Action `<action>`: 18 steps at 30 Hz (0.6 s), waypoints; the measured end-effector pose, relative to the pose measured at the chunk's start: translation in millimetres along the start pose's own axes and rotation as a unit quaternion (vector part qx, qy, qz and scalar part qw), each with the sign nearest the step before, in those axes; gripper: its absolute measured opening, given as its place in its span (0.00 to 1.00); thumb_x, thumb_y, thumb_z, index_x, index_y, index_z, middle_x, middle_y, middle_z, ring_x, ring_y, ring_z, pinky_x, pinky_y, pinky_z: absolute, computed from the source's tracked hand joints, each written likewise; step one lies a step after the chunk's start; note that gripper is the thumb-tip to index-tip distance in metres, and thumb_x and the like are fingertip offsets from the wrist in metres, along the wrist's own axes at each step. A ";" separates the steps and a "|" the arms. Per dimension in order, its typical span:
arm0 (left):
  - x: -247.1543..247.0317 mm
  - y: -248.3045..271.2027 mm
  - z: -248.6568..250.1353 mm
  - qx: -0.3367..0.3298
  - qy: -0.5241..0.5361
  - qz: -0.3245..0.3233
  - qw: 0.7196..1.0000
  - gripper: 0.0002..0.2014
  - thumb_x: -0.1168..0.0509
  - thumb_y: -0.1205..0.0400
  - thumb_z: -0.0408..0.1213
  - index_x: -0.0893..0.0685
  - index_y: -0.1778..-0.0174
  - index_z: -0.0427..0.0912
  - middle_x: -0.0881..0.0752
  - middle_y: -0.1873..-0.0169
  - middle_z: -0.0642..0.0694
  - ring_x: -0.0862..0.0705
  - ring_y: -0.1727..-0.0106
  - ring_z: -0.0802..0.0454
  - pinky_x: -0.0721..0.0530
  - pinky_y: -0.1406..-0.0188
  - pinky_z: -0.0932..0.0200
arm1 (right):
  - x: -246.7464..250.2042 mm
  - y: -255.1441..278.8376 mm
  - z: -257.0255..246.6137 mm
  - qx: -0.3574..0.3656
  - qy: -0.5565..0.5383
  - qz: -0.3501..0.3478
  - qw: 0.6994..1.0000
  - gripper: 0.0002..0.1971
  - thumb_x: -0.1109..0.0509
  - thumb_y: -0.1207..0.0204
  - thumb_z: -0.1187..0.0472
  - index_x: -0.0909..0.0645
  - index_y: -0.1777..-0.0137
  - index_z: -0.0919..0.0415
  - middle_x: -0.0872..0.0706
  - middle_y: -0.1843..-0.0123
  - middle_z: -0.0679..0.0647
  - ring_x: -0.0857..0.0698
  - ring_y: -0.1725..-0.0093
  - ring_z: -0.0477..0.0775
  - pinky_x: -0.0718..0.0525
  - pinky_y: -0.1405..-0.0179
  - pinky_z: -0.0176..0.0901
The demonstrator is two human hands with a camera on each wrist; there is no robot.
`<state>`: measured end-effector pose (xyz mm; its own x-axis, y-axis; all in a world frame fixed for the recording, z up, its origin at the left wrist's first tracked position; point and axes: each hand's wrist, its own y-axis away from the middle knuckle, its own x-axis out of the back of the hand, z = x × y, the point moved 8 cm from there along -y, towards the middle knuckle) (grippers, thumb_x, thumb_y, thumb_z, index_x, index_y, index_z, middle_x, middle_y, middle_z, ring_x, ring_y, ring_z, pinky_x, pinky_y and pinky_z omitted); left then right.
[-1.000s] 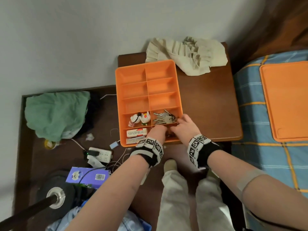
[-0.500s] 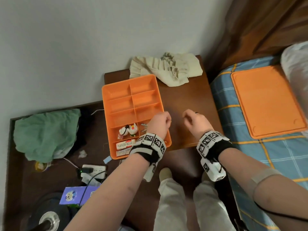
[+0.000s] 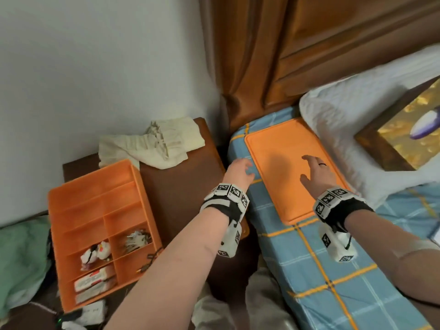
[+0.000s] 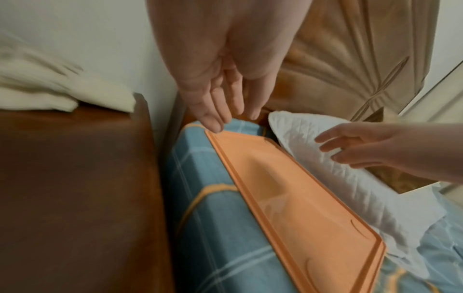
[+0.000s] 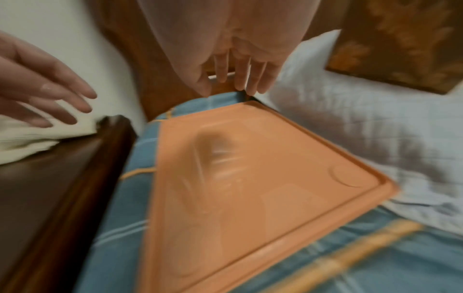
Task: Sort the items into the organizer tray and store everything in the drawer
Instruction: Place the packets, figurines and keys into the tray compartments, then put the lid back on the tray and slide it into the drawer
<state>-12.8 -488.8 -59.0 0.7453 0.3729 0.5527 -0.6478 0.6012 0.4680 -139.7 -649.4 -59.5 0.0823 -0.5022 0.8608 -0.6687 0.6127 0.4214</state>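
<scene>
The orange organizer tray (image 3: pixel 90 206) sits on the brown nightstand at the left. Its near compartments hold keys (image 3: pixel 137 240), small figurines (image 3: pixel 96 252) and flat white packets (image 3: pixel 91 281). A flat orange lid (image 3: pixel 285 186) lies on the blue plaid bed. My left hand (image 3: pixel 240 169) is open at the lid's far left corner, and in the left wrist view a fingertip (image 4: pixel 215 127) is at the lid's rim (image 4: pixel 288 198). My right hand (image 3: pixel 317 170) hovers open over the lid (image 5: pixel 250 178), fingers spread, holding nothing.
A cream cloth (image 3: pixel 157 144) lies at the back of the nightstand (image 3: pixel 185 186). A white pillow (image 3: pixel 345 120) and a framed picture (image 3: pixel 404 139) border the lid on the right. A green cloth (image 3: pixel 21 253) lies on the floor at the left. A cable (image 3: pixel 150 258) hangs at the tray's edge.
Both hands left the tray's near compartments and swung right, opening out over the orange lid on the bed. The head view turned right with them.
</scene>
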 end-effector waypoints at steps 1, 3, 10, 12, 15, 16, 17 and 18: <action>-14.8 -10.6 3.6 0.010 -0.005 -0.008 1.000 0.17 0.36 0.21 0.29 0.22 0.35 0.33 0.20 0.35 0.35 0.21 0.34 0.42 0.25 0.33 0.53 | 1.5 -8.1 21.3 -0.022 0.001 -0.006 1.000 0.27 0.37 0.23 0.65 0.38 0.24 0.61 0.34 0.22 0.64 0.28 0.30 0.69 0.26 0.37 0.58; -40.0 -34.8 5.3 0.031 -0.022 -0.012 0.999 0.18 0.36 0.21 0.30 0.23 0.34 0.32 0.21 0.34 0.34 0.22 0.32 0.41 0.26 0.31 0.53 | 1.6 -25.1 57.8 -0.055 -0.003 -0.012 0.998 0.28 0.37 0.23 0.65 0.40 0.23 0.62 0.36 0.22 0.65 0.30 0.28 0.69 0.27 0.34 0.58; -79.6 -85.0 -20.9 0.139 -0.030 0.035 0.989 0.20 0.34 0.24 0.32 0.26 0.36 0.32 0.18 0.41 0.30 0.18 0.39 0.35 0.20 0.37 0.45 | -26.7 -61.6 127.1 -0.144 0.004 -0.069 0.987 0.32 0.40 0.24 0.62 0.47 0.21 0.61 0.40 0.19 0.64 0.36 0.23 0.66 0.36 0.25 0.59; -78.7 -87.6 -24.8 0.137 -0.003 0.062 0.989 0.21 0.34 0.25 0.31 0.27 0.35 0.34 0.17 0.43 0.30 0.18 0.40 0.34 0.19 0.38 0.42 | -29.1 -66.9 128.7 -0.144 0.000 -0.051 0.988 0.32 0.40 0.24 0.60 0.46 0.21 0.62 0.39 0.20 0.64 0.38 0.22 0.66 0.37 0.24 0.61; -75.6 -85.2 -25.9 0.148 0.040 0.080 0.985 0.20 0.33 0.24 0.29 0.28 0.37 0.34 0.15 0.45 0.30 0.16 0.43 0.34 0.16 0.42 0.41 | -27.2 -70.8 128.5 -0.140 -0.024 -0.028 0.989 0.32 0.39 0.24 0.58 0.47 0.22 0.64 0.34 0.22 0.68 0.35 0.24 0.69 0.35 0.25 0.62; -74.0 -84.9 -25.7 0.153 0.047 0.080 0.984 0.20 0.33 0.24 0.30 0.28 0.37 0.32 0.16 0.45 0.30 0.16 0.43 0.34 0.16 0.43 0.44 | -26.2 -71.2 129.5 -0.143 -0.044 -0.023 0.988 0.32 0.40 0.23 0.58 0.47 0.21 0.63 0.32 0.24 0.69 0.34 0.25 0.69 0.34 0.27 0.62; -72.5 -83.9 -24.6 0.156 0.045 0.076 0.984 0.18 0.34 0.23 0.30 0.27 0.38 0.30 0.16 0.45 0.29 0.16 0.43 0.35 0.17 0.43 0.46 | -25.4 -69.3 130.2 -0.148 -0.068 -0.020 0.986 0.33 0.40 0.23 0.57 0.48 0.21 0.62 0.30 0.25 0.69 0.32 0.26 0.70 0.32 0.28 0.63; -69.9 -82.5 -23.0 0.158 0.039 0.072 0.984 0.17 0.34 0.22 0.30 0.26 0.39 0.28 0.16 0.45 0.28 0.17 0.43 0.34 0.20 0.45 0.47 | -25.2 -66.5 130.7 -0.153 -0.093 -0.015 0.984 0.33 0.40 0.23 0.56 0.48 0.21 0.61 0.29 0.26 0.69 0.31 0.27 0.70 0.30 0.29 0.64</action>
<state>-7.8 -548.2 -152.1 0.6444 0.4984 0.5799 -0.7548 0.2933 0.5867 -193.9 -757.2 -146.5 -0.0576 -0.6089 0.7912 -0.4112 0.7366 0.5370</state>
